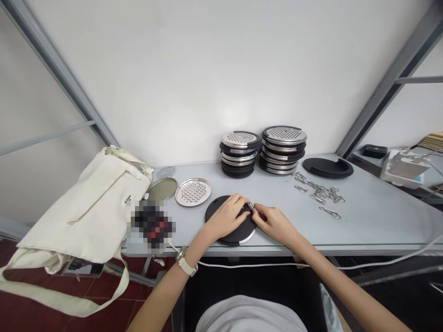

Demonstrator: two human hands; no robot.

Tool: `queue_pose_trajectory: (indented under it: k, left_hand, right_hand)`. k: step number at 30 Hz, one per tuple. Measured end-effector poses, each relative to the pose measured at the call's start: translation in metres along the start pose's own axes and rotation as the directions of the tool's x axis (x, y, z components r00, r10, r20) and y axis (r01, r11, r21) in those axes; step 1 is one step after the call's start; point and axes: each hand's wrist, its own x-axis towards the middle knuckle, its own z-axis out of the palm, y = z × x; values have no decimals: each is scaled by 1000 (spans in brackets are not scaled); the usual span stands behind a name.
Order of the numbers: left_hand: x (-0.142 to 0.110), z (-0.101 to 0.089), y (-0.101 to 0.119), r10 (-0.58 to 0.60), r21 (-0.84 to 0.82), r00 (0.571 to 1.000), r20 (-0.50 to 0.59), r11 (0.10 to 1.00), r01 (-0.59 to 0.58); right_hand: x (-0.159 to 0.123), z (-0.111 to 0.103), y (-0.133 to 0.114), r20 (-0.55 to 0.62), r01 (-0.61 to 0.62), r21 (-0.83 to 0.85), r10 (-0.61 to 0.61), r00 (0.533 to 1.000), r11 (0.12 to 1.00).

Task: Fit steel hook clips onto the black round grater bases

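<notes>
A round black cover (237, 230) with a metal rim showing at its lower right lies near the table's front edge. Across its top rests my left hand (226, 216), fingers bent and gripping it, with the fingertips close to a small metal snap hook (251, 206). My right hand (273, 223) pinches that hook at the cover's right edge; the fingers partly hide it. Loose snap hooks (325, 192) are scattered to the right. A perforated metal grater disc (193, 192) and a plain metal disc (162, 189) lie to the left.
Two stacks of black-rimmed grater discs (240, 154) (284, 150) stand by the wall. A black round cover (328, 167) lies at the back right. A cream bag (86, 207) and a blurred-out item (152, 226) occupy the left. A white cable (277, 265) runs along the front.
</notes>
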Motion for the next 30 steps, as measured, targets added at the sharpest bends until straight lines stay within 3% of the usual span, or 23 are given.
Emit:
queue_pose_trajectory:
  k: [30]
  left_hand:
    - [1,0,0,79,9,997,22,997,-79]
  right_hand:
    - [-1,1,2,27,-4,28,3,1000,1000]
